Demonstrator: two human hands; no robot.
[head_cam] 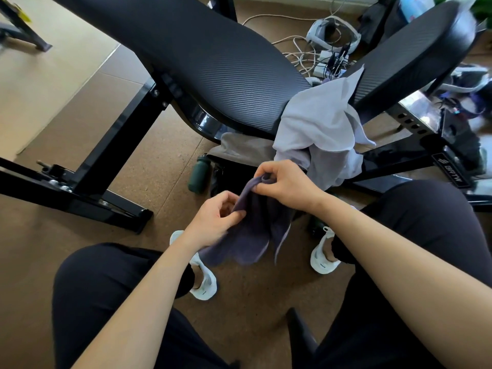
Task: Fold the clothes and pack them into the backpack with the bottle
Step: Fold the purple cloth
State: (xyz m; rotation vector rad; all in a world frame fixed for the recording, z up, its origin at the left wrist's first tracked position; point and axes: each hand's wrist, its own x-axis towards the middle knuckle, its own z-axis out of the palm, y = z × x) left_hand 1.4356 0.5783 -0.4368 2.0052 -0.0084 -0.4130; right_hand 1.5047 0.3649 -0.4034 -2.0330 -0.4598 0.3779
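Head view, nearest first: two knees in dark trousers (111, 288) frame the bottom, with white shoes (205, 283) planted on the brown floor (40, 249). Between the knees, the left grip (213, 222) pinches one edge of a dark purple garment (239, 246), thumb and curled fingers closed on the fabric. The right grip (282, 182), a little higher and farther out, pinches a bunched corner of the same garment, and the rest hangs loose toward the shoes. Beyond the hands a dark green bottle (198, 174) lies on the floor under the edge of the black padded surface (213, 62). A pale lilac garment (319, 129) is heaped over that surface's near end, with a grey garment (239, 149) just beside it, hanging lower. Farthest off, white cables (300, 49) tangle on the floor.
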